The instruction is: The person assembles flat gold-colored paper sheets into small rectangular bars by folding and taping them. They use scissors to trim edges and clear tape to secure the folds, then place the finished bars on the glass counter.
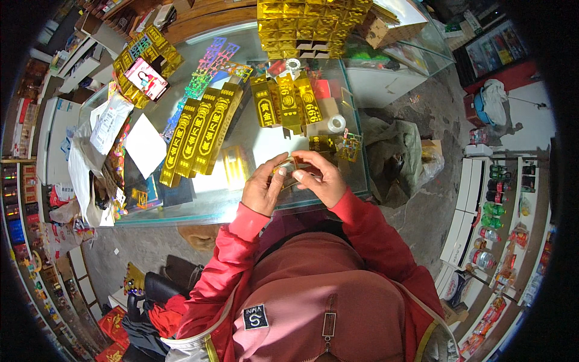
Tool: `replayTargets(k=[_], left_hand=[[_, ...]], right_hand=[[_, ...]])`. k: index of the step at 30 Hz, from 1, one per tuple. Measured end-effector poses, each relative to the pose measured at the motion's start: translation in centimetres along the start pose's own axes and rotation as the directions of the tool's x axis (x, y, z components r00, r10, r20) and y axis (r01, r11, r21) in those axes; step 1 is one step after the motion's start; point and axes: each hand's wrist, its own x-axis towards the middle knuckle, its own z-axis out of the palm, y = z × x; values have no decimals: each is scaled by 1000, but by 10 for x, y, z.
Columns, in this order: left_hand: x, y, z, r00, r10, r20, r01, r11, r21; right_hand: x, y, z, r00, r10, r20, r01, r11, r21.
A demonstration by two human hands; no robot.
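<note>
Close to the near edge of the glass counter (211, 208), my left hand (263, 188) and my right hand (323, 180) meet, fingertips bent inward. Both pinch a small gold-and-dark folded card piece (292, 164), mostly hidden by the fingers. Left of them, a shiny gold sheet (234, 167) lies on the glass. Beyond my hands stand gold printed card strips (288, 102) in a short group. Longer gold strips (202, 130) lie side by side to the left. Right of my fingers are a small gold card piece (322, 143) and a roll of clear tape (336, 123).
Another tape roll (292, 64) sits before a big block of gold folded pieces (310, 30). At the left, a phone (146, 79) leans on a gold stack, near a white paper sheet (145, 145) and plastic bag (84, 175). A grey sack (392, 157) is right of the counter.
</note>
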Motion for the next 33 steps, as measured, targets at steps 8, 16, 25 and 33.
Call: replayTargets(k=[8, 16, 25, 33], left_hand=[[-1, 10, 10, 989, 45, -143, -53, 997, -51], [-5, 24, 28, 954, 200, -221, -171, 974, 146], [-9, 33, 35, 957, 218, -189, -181, 964, 195], [-12, 33, 36, 961, 213, -178, -192, 973, 127]], right_hand=[[-9, -9, 0, 973, -214, -82, 186, 948, -257], [-7, -6, 24, 839, -343, -421, 160, 897, -412], [-13, -13, 18, 697, -638, -328, 279, 663, -695], [-17, -23, 16, 712, -676, -192, 337, 569, -750]])
